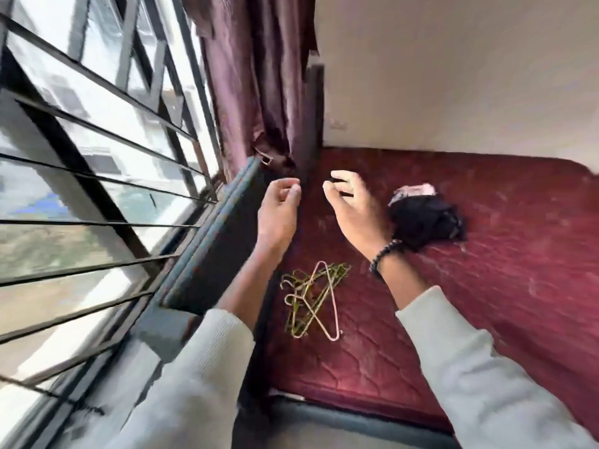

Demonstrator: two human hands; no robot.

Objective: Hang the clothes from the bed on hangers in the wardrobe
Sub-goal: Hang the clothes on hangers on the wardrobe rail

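**Both hands raised over the bed, clothes and hangers below**

Left hand (281, 202) lifted above the bed's left edge, fingers curled inward with thumb and fingertips drawn together in a pinch. Impossible to tell whether anything lies between them; nothing plainly visible there. Right hand (351, 202) raised just beside it, also curled, with something thin and dark showing between thumb and fingers, too small and blurred to name. Beaded bracelet (384, 256) around the right wrist. Pale sleeves (479, 367) pushed up on both forearms.

Small heap of dark clothes (424, 218) lying on the maroon mattress (518, 270), just right of the right hand, with a pale folded piece (413, 191) resting at its upper edge. Bundle of wire hangers (312, 298) lying flat on the mattress below and between the two hands, mostly yellow-green with one pinkish hanger crossing on top. Hangers and clothes apart from each other, neither touched by a hand.

Barred window (97, 189) along the left, open pane leaning in toward the bed. Maroon curtain (252, 92) hanging in the corner beside a dark upright post (312, 118). Plain pale wall (453, 76) behind the bed. Wardrobe out of view.
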